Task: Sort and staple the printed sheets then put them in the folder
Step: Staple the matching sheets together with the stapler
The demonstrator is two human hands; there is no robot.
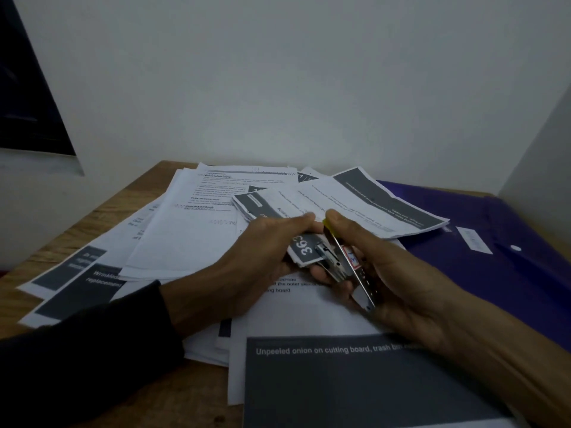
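Two hands are meeting over loose printed white sheets (197, 230): the left hand (262, 251) is pinching a small stack of grey-headed pages (304, 250), the right hand (398, 273) is gripping a silver metal stapler (349, 267) at its corner, and a purple plastic folder (494, 242) is lying just right.

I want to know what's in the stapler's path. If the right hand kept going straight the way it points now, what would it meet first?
The right hand grips a small metal stapler pointing up and left. Its nose already sits at the corner of the white sheet bundle numbered 369, held by the left hand. That corner comes first, though depth is unclear.
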